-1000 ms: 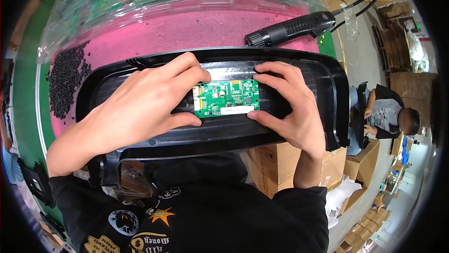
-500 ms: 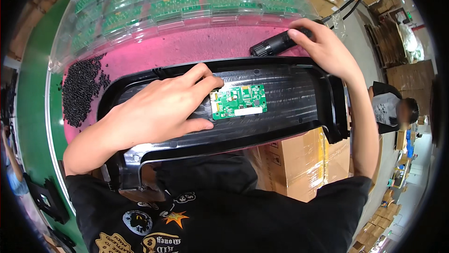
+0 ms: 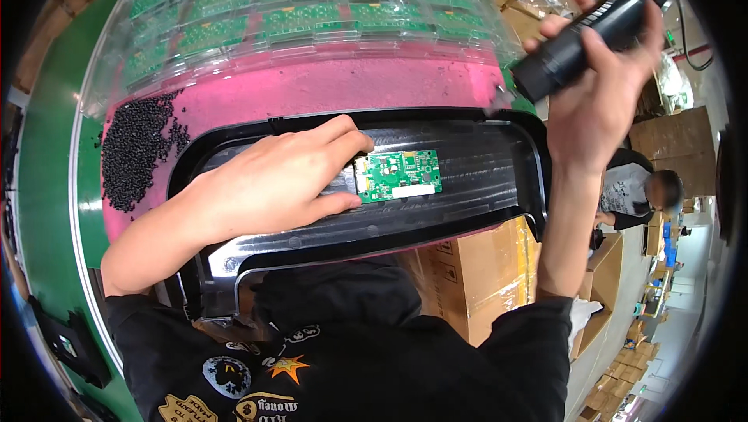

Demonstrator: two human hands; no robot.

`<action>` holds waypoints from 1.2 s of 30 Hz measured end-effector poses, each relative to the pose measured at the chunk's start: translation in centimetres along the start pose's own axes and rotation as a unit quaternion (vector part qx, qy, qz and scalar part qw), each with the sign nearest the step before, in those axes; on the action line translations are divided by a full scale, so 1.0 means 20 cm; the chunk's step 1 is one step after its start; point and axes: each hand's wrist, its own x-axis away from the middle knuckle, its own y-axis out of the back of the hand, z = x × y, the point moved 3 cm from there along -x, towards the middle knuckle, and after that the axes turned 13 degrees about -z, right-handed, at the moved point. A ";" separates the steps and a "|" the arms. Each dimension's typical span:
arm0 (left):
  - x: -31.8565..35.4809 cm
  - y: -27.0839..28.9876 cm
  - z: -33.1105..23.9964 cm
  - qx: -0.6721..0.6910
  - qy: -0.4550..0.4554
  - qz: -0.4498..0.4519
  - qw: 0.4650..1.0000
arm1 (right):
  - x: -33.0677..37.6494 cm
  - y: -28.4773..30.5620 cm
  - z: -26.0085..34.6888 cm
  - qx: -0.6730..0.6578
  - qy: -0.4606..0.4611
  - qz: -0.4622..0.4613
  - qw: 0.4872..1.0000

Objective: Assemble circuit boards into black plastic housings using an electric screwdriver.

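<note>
A green circuit board lies in a long black plastic housing in front of me. My left hand reaches across the housing, its thumb and a fingertip at two corners of the board's left end, gripping it in place. In my right hand is a black electric screwdriver, raised at the upper right and tilted. Its working end points down and left over the housing's far right corner; the tip there is blurred. The fingers wrap round the screwdriver's body.
Clear plastic trays of green circuit boards stand at the back on a pink mat. A heap of small black parts lies at the left. A cardboard box stands below the housing. Another person is at the far right.
My right hand has lifted the screwdriver off the mat, up and to the right, and turned it over. The left hand stays at the board.
</note>
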 end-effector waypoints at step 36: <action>-0.02 0.09 -0.05 0.173 -0.052 -0.250 0.951 | 0.39 -0.07 0.24 -0.403 -0.112 0.014 0.908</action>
